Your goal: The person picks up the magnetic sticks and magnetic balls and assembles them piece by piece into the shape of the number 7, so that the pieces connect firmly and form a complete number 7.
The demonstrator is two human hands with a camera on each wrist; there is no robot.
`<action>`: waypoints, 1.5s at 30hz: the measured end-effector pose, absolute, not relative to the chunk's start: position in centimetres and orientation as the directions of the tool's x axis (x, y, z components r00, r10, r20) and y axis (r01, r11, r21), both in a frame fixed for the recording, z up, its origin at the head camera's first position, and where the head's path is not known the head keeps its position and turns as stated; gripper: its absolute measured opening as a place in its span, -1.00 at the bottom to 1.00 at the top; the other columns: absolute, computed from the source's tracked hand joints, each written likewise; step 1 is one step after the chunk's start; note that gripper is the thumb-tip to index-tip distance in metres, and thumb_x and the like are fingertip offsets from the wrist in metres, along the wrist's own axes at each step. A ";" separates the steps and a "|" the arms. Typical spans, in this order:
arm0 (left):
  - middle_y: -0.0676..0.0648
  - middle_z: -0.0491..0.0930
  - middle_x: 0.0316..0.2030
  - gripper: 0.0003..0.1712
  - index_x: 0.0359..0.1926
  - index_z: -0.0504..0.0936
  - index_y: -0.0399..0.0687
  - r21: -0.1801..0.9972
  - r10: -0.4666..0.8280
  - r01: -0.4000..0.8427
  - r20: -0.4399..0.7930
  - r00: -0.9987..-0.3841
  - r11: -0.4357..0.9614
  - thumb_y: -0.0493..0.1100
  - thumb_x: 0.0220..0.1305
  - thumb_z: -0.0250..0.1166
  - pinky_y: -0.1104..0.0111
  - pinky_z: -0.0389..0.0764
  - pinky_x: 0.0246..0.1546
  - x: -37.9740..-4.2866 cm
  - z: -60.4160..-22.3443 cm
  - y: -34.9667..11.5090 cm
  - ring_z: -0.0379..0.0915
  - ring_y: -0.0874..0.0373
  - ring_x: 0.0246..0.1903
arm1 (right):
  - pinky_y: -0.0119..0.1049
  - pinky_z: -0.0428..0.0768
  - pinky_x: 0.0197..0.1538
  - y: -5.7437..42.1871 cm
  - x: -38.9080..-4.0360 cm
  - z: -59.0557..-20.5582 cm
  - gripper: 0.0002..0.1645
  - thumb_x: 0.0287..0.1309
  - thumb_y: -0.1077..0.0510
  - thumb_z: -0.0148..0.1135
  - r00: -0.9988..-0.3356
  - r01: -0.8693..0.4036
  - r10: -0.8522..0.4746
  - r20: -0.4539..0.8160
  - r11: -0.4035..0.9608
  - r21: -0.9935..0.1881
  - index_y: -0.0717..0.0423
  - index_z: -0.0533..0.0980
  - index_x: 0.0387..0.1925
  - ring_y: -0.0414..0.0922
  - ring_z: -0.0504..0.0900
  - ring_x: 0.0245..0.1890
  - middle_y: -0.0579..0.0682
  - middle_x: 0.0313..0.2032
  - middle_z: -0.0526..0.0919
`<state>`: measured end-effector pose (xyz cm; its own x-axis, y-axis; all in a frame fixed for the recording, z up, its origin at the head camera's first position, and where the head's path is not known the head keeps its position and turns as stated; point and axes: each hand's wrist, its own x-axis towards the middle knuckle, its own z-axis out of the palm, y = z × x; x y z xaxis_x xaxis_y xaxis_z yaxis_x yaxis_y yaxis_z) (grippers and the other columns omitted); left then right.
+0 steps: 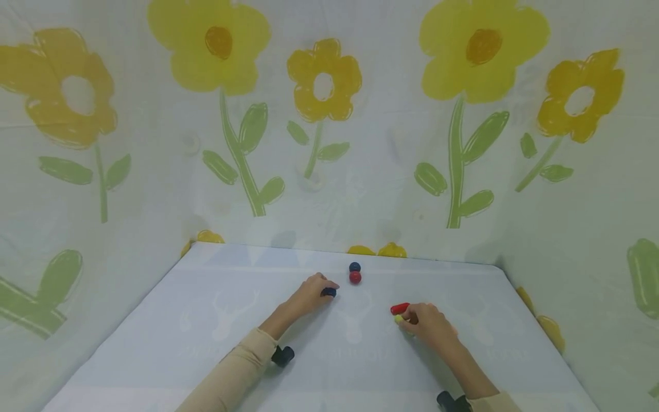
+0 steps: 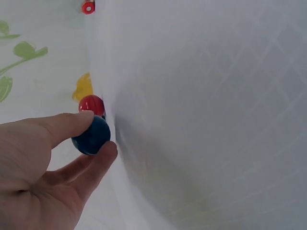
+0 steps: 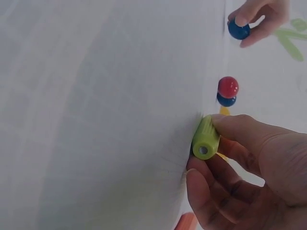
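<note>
My left hand (image 1: 311, 293) pinches a ball (image 2: 91, 137) (likely slick; grip its middle), my right hand (image 1: 431, 326) a light-looking rod (image 3: 206, 136).

Before me, the white table (image 1: 195, 297) bears a red ball (image 1: 355, 278), with a blue ball (image 1: 354, 266) just beyond it and a red cylinder (image 1: 399, 309) to its right, nearer me.

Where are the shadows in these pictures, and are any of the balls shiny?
Head view: a soft shadow on the white table beside the left arm; left wrist view: a fuzzy-edged shadow on the table, next to the left hand and its blue ball; right wrist view: tiny bright glints on the red ball.
</note>
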<state>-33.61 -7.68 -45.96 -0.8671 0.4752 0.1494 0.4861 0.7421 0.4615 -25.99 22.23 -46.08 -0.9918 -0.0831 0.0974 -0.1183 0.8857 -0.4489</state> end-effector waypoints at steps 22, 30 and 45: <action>-0.03 0.63 -0.17 -0.59 0.05 0.68 -0.13 0.504 0.532 0.509 0.111 -0.839 0.698 -0.18 0.16 0.43 0.40 0.56 -0.14 -31.8 -45.6 -7.8 0.49 0.19 -0.20 | -0.45 0.41 -0.50 22.2 -26.2 -46.2 -0.92 0.06 0.17 0.43 -0.995 -0.090 -0.059 0.081 0.884 -0.460 0.05 0.65 -0.42 -0.22 0.42 -0.55 -0.12 -0.54 0.56; -0.01 0.66 -0.21 -0.59 0.01 0.70 -0.14 0.516 0.564 0.532 0.111 -0.818 0.671 -0.19 0.11 0.47 0.46 0.58 -0.15 -31.8 -45.8 -7.9 0.51 0.28 -0.26 | -0.44 0.42 -0.49 22.3 -26.1 -46.2 -0.93 0.07 0.17 0.42 -0.994 -0.100 -0.067 0.088 0.883 -0.458 0.05 0.65 -0.42 -0.21 0.43 -0.54 -0.11 -0.53 0.57; 0.00 0.70 -0.22 -0.62 -0.06 0.73 -0.13 0.599 0.516 0.462 0.093 -0.851 0.654 -0.13 0.06 0.51 0.50 0.59 -0.21 -31.9 -45.9 -7.8 0.54 0.29 -0.31 | -0.45 0.41 -0.52 22.2 -25.9 -46.5 -0.94 0.02 0.21 0.44 -0.988 -0.131 -0.075 0.136 0.874 -0.467 0.05 0.66 -0.44 -0.24 0.44 -0.54 -0.12 -0.53 0.59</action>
<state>-31.88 -7.77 -45.94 -0.8512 0.5165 0.0932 0.4624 0.6539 0.5988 -25.94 22.24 -46.49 -0.9879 -0.0753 0.1359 -0.1309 0.8744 -0.4672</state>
